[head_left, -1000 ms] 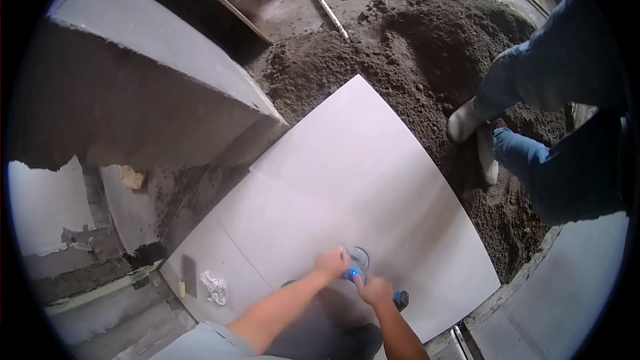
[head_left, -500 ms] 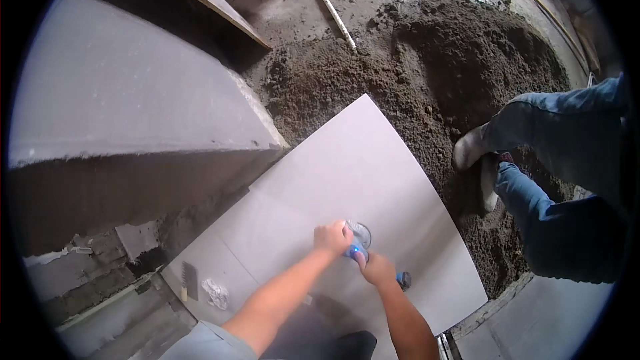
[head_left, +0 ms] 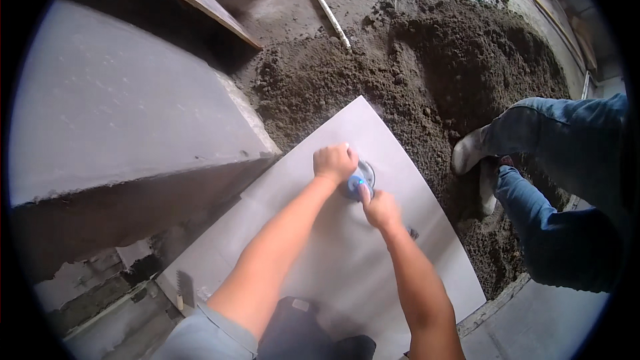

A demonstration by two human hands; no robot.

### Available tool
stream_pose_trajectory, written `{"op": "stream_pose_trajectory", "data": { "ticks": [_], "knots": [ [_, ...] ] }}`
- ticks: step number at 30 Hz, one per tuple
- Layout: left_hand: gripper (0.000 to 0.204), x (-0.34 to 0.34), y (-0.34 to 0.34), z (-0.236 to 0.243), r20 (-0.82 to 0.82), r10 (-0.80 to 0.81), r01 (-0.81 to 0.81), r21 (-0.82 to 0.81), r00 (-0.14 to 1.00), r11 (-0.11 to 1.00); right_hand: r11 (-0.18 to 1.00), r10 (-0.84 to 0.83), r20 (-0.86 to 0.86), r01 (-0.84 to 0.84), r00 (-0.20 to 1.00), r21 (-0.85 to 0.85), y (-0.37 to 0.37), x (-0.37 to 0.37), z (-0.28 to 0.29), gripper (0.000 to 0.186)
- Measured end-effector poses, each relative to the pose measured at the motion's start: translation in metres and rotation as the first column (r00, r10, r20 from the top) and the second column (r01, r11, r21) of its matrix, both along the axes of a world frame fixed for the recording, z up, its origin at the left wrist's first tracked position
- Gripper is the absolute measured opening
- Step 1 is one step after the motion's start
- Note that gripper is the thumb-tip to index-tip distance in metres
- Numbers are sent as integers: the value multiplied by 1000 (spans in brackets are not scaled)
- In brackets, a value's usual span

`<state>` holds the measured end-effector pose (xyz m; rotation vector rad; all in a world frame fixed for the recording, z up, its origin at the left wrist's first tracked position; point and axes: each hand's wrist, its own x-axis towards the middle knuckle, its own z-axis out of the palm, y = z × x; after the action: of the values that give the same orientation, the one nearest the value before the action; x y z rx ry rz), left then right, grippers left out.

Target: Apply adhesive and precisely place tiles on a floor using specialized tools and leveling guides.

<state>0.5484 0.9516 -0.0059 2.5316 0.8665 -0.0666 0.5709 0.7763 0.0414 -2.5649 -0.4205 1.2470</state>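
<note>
My left hand (head_left: 335, 163) is closed on the front grip of a blue tile vibrator (head_left: 355, 190) with a round, greyish disc base. My right hand (head_left: 382, 209) wraps its rear handle, thumb on top beside a glowing blue light. The dark rear end of the tool shows past my right wrist. Its disc rests on a large pale tile (head_left: 407, 193), toward the far half. Both forearms reach over the tile from the lower edge. My left hand hides part of the front grip.
A notched trowel (head_left: 185, 288) lies at the tile's left corner. Dark, loose mortar (head_left: 467, 60) is heaped beyond the tile. Another person's legs in jeans (head_left: 547, 133) stand at the right. A grey raised block (head_left: 133, 107) borders the left. A white pipe (head_left: 325, 8) lies behind.
Both hands and the tile vibrator have moved away from me across the tile, toward its far corner. My left forearm now covers most of the white rag.
</note>
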Motion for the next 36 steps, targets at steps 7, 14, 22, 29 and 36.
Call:
{"op": "stream_pose_trajectory", "data": {
  "ticks": [7,14,22,29,36],
  "knots": [
    [32,45,28,9,58,-12,8,80,998,997,992,-33,99,21,995,128,26,39,-9,85],
    [32,-11,25,13,-135,-242,249,35,961,968,995,-66,-120,75,991,71,18,4,-26,94],
    [27,-316,-71,9,11,422,-416,-142,907,898,874,487,-77,-484,870,46,-39,-217,3,77],
    [28,-450,-131,16,-134,563,-578,-143,815,803,756,654,-69,-654,754,26,-72,-332,16,66],
    [21,-457,-128,20,-40,568,-562,-210,822,800,753,658,-28,-658,753,8,-66,-339,17,54]
  ]
}}
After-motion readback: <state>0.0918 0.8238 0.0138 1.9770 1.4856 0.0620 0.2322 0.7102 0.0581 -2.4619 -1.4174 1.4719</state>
